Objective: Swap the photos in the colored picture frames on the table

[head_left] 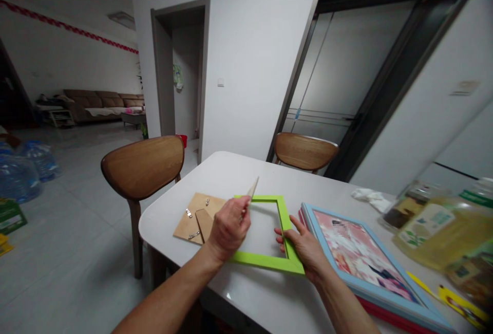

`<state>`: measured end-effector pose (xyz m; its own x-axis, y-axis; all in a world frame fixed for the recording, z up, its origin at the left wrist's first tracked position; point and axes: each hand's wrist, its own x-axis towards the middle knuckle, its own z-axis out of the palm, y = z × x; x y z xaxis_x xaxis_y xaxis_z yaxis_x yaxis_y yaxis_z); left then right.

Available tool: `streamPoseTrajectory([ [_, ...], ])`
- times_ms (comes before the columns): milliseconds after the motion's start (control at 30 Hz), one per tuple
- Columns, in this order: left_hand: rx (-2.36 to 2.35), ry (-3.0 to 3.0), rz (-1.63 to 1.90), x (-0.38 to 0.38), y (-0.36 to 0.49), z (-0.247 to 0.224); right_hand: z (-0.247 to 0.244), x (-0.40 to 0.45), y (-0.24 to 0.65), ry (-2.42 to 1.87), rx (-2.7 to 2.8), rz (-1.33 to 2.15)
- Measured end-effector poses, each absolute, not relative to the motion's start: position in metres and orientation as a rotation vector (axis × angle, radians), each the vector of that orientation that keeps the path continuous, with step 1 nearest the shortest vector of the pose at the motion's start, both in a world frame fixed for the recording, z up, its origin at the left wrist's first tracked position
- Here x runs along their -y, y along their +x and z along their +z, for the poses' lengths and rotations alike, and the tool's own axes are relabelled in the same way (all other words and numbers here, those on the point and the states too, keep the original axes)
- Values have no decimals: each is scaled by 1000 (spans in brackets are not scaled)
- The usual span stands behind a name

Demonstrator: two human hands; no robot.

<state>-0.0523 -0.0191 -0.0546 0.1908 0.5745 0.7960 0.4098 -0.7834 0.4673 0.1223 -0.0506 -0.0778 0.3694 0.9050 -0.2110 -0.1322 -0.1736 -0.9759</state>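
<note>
My left hand (231, 226) is closed around a thin, pale, pointed piece (253, 188) that sticks up above the fingers. It may be paper or cloth; its kind is unclear. That hand sits over the left part of a bright green picture frame (262, 259), hiding much of its left side. The right side of the frame is gripped by my right hand (302, 246), thumb on top and fingertips showing through the opening. Left of the frame lies a brown backing board (197, 204) with metal clips and a stand flap, partly covered by my left hand.
On the right lie stacked framed pictures, the top one with a light blue frame (381, 236). Beyond them stand a bottle of yellow liquid (431, 226), a jar (410, 200), a white cloth (370, 198) and yellow tools (462, 305). Two wooden chairs (144, 164) flank the white table (231, 167).
</note>
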Motion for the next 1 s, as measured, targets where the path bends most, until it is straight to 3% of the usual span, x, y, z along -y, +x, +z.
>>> streamPoseTrajectory([
  [100,-1225,1885,1772,5,-73,-60,-92,48,130,-1669,848,952],
  [267,-1413,1592,1647,-7,-104,-93,-106,44,141,-2068,1231,493],
  [467,-1473,1729,1452,11,-118,-118,-113,45,142,-2224,1489,189],
  [800,-1539,2292,1090,27,-115,-105,-118,47,138,-2075,1660,-63],
  [867,-1432,2363,1050,27,-111,-107,-113,47,129,-1940,1615,-26],
  [1000,-1346,2452,844,27,-101,-111,-110,35,108,-1740,1327,591],
])
